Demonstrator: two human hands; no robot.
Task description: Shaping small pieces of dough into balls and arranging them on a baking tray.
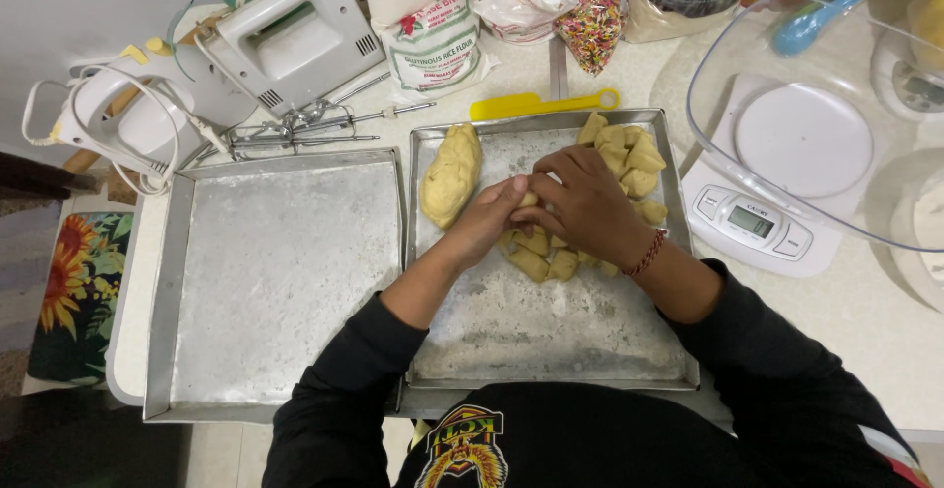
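Bench: pale speckled bench [590, 80] as I look down from the head camera, crowded along its far edge.
Right tray: dull metal tray [551, 341] straight in front of me, its near half bare.
Left tray: second metal tray [275, 272] just beside the first, touching it along one edge.
Left hand: my left hand [487, 218] reaches over the right tray, grip narrow, fingertips pinched on a small dough piece [529, 199].
Right hand: my right hand [590, 203] meets the left over the same piece, fingers curled down onto it; a red cord sits at the wrist.
Dough piece: held between both hands, just above the cut pieces.
Cut pieces: yellow dough chunks [629, 154] heaped in the tray's far right corner and spreading under my hands.
Dough log: larger uncut lump [452, 173] lying at the tray's far left, apart from my hands.
Scraper: yellow plastic scraper [541, 103] on the bench just beyond the tray.
Scale: white kitchen scale [767, 193] to the right, under a clear bowl [718, 65].
Mixer: white hand mixer [295, 41] far left, its beaters [315, 124] loose beside it.
Bags: flour and sprinkle bags [433, 41] along the back.
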